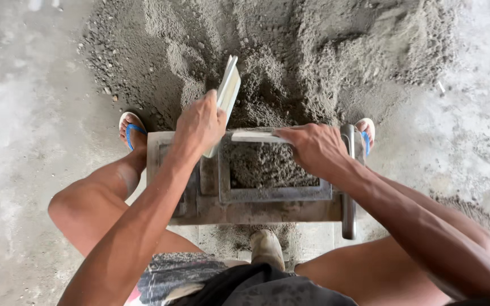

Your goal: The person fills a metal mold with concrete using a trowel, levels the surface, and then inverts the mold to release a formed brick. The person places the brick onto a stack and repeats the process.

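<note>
A grey metal block mould (256, 195) stands on the floor between my legs, its open cavity filled with damp grey mix (265, 164). My left hand (199, 122) grips a flat pale board (228, 90) held on edge over the mould's far left corner. My right hand (313, 147) presses a thin pale strip (253, 136) lying along the mould's far rim. A metal bar handle (348, 181) runs down the mould's right side.
A large heap of grey sand-cement mix (279, 56) lies just beyond the mould. My feet wear blue-strapped sandals, the left foot (131, 129) and the right foot (365, 131) flanking the mould. Bare concrete floor (24, 141) surrounds everything.
</note>
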